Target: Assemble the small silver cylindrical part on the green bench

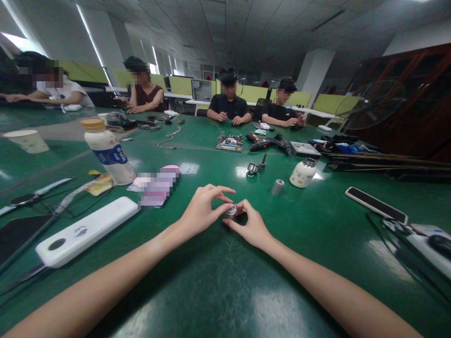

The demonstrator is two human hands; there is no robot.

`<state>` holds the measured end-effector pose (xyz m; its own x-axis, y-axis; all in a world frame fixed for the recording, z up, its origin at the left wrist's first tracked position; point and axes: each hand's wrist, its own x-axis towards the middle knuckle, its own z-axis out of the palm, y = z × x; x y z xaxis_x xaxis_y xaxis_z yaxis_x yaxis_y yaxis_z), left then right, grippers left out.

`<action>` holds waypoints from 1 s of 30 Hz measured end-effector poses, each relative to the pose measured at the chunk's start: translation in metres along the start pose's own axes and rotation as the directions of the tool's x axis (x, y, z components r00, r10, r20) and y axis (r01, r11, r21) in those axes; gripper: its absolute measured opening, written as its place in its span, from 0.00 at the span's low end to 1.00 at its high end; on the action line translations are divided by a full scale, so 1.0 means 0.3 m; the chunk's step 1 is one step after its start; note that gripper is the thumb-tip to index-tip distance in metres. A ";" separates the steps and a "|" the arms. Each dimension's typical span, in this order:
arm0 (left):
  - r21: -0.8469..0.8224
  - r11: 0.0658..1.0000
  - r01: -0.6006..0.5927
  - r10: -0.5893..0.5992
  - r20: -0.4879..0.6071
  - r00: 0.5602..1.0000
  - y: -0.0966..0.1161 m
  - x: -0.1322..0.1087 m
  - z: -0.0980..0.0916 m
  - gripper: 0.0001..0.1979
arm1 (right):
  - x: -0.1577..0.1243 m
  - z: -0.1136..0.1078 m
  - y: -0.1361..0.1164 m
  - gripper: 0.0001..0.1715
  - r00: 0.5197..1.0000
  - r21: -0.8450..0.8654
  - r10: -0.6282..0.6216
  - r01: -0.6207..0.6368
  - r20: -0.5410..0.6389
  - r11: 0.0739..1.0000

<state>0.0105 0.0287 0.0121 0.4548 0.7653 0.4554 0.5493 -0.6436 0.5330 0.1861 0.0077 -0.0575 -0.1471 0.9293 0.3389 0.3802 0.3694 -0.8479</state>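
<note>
A small silver metal cylinder (pixel 230 213) stands on the green table between my two hands. My right hand (pixel 252 224) grips it from the right, thumb low on its side and fingers curled behind. At its top rim my left hand (pixel 206 205) bends in, thumb and a finger pinched there while the index finger arches above. Whether a tiny part sits between the left fingertips cannot be made out. Beyond my right hand are a similar metal cylinder (pixel 278 188), shiny ring-like metal parts (pixel 252 169) and a dark upright piece (pixel 263 161).
A white power bank-like case (pixel 88 231), a phone (pixel 160 187) and a drink bottle (pixel 111 157) lie or stand left. A round white bottle (pixel 303 173) and a dark-topped bar (pixel 376 204) are right. Farther back are a circuit board (pixel 229 142), power drills (pixel 269 143) and several seated people.
</note>
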 end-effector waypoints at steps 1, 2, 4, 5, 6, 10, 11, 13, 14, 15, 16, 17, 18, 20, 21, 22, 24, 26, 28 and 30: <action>-0.002 1.000 0.003 -0.003 0.001 1.000 0.001 0.000 0.001 0.14 | 0.000 0.001 0.000 0.19 1.000 0.004 0.000 0.000 0.000 1.000; -0.005 1.000 0.006 -0.006 0.007 1.000 0.000 0.000 0.003 0.14 | 0.000 0.001 -0.001 0.18 1.000 0.008 -0.002 0.002 0.000 1.000; -0.017 1.000 0.012 -0.011 0.026 1.000 -0.001 0.000 0.008 0.14 | 0.000 0.002 -0.002 0.18 1.000 0.012 -0.009 0.009 -0.002 1.000; -0.025 1.000 0.011 -0.010 0.042 0.999 -0.002 -0.001 0.010 0.14 | 0.000 0.001 -0.003 0.18 1.000 0.014 -0.012 0.012 -0.003 1.000; -0.034 0.999 0.008 -0.006 0.060 0.998 -0.002 -0.001 0.011 0.14 | 0.000 0.001 -0.003 0.18 1.000 0.013 -0.013 0.013 -0.002 1.000; -0.071 0.997 -0.005 0.014 0.124 0.992 0.002 -0.006 0.013 0.17 | -0.001 -0.002 -0.001 0.19 1.000 -0.007 -0.004 0.004 0.001 1.000; -0.072 0.997 -0.005 0.014 0.126 0.992 0.003 -0.007 0.013 0.17 | -0.001 -0.003 0.000 0.19 1.000 -0.006 -0.005 0.005 0.003 1.000; -0.052 0.999 -0.002 0.008 0.106 0.994 0.005 -0.009 0.014 0.17 | -0.001 -0.004 0.001 0.18 1.000 0.007 -0.013 0.013 0.008 1.000; -0.034 0.999 0.002 0.001 0.091 0.996 0.005 -0.009 0.015 0.17 | -0.001 -0.004 0.001 0.18 1.000 0.013 -0.017 0.017 0.009 1.000; -0.016 1.000 0.011 -0.010 0.079 0.997 0.005 -0.010 0.017 0.17 | -0.001 -0.004 0.001 0.18 1.000 0.016 -0.020 0.020 0.008 1.000; 0.000 1.000 0.023 -0.023 0.072 0.997 0.004 -0.010 0.018 0.18 | -0.001 -0.004 0.000 0.17 1.000 0.014 -0.021 0.021 0.005 1.000; 0.008 0.999 0.036 -0.037 0.068 0.997 0.004 -0.009 0.019 0.18 | -0.001 -0.003 -0.001 0.17 1.000 0.009 -0.020 0.020 0.002 1.000; 0.007 0.999 0.046 -0.047 0.065 0.997 0.003 -0.009 0.019 0.18 | -0.002 -0.003 -0.002 0.18 1.000 0.004 -0.018 0.018 0.000 1.000; -0.022 0.998 0.053 -0.052 0.048 0.997 0.002 -0.004 0.013 0.18 | -0.002 -0.003 -0.003 0.18 1.000 -0.004 -0.013 0.013 -0.001 1.000; -0.047 0.998 0.053 -0.052 0.024 0.998 0.000 0.001 0.006 0.19 | -0.001 -0.003 -0.003 0.18 1.000 -0.006 -0.010 0.010 -0.001 1.000; -0.071 0.996 0.051 -0.051 -0.004 0.999 -0.004 0.007 -0.004 0.20 | -0.001 -0.003 -0.003 0.18 1.000 -0.009 -0.007 0.007 -0.001 1.000; -0.092 0.994 0.051 -0.057 -0.060 0.997 -0.023 0.020 -0.027 0.20 | -0.001 -0.004 -0.002 0.19 1.000 -0.015 0.000 0.000 -0.002 1.000; -0.046 0.997 0.063 -0.066 -0.060 0.996 -0.061 0.031 -0.044 0.20 | -0.001 -0.005 -0.001 0.19 1.000 -0.023 0.007 -0.007 -0.002 1.000; 0.074 0.992 0.100 -0.102 0.025 0.995 -0.116 0.033 -0.047 0.17 | -0.001 -0.005 -0.001 0.19 1.000 -0.025 0.009 -0.009 0.000 1.000; 0.189 0.971 0.143 -0.160 0.078 0.984 -0.175 0.027 -0.033 0.17 | -0.001 -0.005 -0.002 0.19 1.000 -0.022 0.010 -0.010 0.005 1.000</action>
<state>-0.0215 0.0685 -0.0051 0.4142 0.8568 0.3071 0.7315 -0.5141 0.4479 0.1872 0.0072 -0.0566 -0.1475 0.9329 0.3286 0.4012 0.3601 -0.8422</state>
